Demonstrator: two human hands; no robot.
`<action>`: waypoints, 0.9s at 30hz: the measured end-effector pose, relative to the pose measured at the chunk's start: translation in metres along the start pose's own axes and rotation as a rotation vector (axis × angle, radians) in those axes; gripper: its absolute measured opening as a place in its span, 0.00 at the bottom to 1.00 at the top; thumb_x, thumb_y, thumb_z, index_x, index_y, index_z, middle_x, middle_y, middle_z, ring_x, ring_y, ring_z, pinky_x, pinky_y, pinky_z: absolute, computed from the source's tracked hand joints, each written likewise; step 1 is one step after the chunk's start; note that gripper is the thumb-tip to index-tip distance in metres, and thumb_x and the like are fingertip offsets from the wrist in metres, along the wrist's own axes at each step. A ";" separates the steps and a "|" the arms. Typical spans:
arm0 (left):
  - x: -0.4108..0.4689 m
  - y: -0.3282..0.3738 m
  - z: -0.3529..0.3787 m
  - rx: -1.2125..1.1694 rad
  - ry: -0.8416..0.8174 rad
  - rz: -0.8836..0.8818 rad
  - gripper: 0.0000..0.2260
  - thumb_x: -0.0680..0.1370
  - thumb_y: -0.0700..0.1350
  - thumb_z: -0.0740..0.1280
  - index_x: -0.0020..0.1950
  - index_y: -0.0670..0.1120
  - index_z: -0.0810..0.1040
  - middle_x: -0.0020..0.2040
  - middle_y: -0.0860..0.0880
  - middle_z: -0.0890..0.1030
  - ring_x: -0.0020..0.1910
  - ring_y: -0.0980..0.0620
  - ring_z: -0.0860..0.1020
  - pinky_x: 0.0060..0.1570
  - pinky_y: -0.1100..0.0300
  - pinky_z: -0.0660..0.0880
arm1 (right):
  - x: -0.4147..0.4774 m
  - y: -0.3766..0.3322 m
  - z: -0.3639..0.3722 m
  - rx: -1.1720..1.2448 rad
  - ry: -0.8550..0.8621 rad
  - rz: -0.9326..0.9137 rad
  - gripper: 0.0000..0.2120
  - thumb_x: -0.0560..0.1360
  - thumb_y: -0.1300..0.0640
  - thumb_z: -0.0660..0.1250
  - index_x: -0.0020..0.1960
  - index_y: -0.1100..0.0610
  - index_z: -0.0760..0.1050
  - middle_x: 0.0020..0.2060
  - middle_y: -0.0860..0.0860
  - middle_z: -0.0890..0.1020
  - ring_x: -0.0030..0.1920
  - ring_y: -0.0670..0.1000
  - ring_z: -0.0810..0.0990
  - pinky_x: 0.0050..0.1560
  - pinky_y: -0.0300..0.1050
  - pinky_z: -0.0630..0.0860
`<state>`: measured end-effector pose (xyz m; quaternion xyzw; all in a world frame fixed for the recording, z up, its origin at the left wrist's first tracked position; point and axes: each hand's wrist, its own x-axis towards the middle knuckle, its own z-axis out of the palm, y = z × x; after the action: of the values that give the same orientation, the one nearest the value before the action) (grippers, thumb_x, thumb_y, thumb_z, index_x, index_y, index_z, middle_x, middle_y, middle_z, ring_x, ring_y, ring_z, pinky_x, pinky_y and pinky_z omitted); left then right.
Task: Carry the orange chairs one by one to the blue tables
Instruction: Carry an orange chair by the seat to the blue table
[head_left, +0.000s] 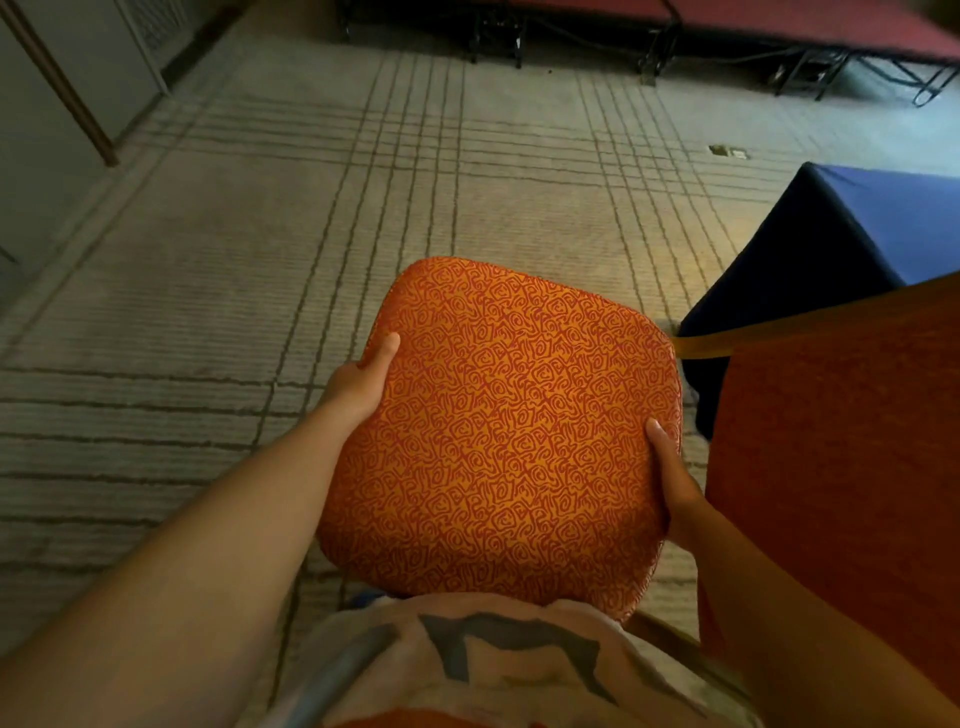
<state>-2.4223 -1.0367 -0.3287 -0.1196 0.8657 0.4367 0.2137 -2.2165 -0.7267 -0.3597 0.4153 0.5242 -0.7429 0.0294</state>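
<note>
Left grip (358, 382) and right grip (675, 488) clasp opposite seat edges of the orange swirl-patterned padded chair (498, 441); only 2 thumbs show, fingers hidden underneath. Its legs are hidden. Beyond the right grip, a blue-draped worktop (831, 244) is cut off.

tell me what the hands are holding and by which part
Both hands hold the orange chair by its seat: the left hand grips the seat's left edge, the right hand its right edge.

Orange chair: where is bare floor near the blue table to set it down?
Bare striped carpet lies ahead and left, bordered by the grey wall, the red stage and the blue-clothed table. Crowded right: table beside the orange patterned chair and its plain backrest.
</note>
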 end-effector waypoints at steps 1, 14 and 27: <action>0.012 0.008 0.000 -0.001 -0.001 -0.003 0.38 0.75 0.70 0.54 0.66 0.39 0.75 0.64 0.35 0.76 0.64 0.39 0.74 0.61 0.54 0.69 | 0.010 -0.008 0.004 -0.002 0.004 0.013 0.46 0.59 0.26 0.69 0.70 0.49 0.70 0.60 0.55 0.80 0.59 0.60 0.78 0.57 0.59 0.75; 0.203 0.109 0.015 0.088 -0.113 -0.023 0.41 0.73 0.73 0.54 0.64 0.38 0.77 0.63 0.35 0.77 0.62 0.39 0.76 0.59 0.53 0.71 | 0.160 -0.083 0.057 0.011 0.222 0.121 0.56 0.50 0.22 0.72 0.72 0.48 0.70 0.63 0.55 0.79 0.61 0.60 0.78 0.65 0.64 0.71; 0.424 0.322 -0.007 0.153 -0.116 0.215 0.37 0.76 0.69 0.54 0.65 0.38 0.76 0.64 0.34 0.76 0.64 0.38 0.74 0.59 0.53 0.70 | 0.310 -0.263 0.175 0.186 0.376 -0.072 0.47 0.46 0.23 0.72 0.60 0.45 0.74 0.55 0.51 0.81 0.54 0.54 0.80 0.59 0.55 0.75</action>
<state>-2.9239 -0.8610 -0.2987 0.0156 0.8904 0.3960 0.2238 -2.6474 -0.6279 -0.3437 0.5287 0.4641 -0.6980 -0.1340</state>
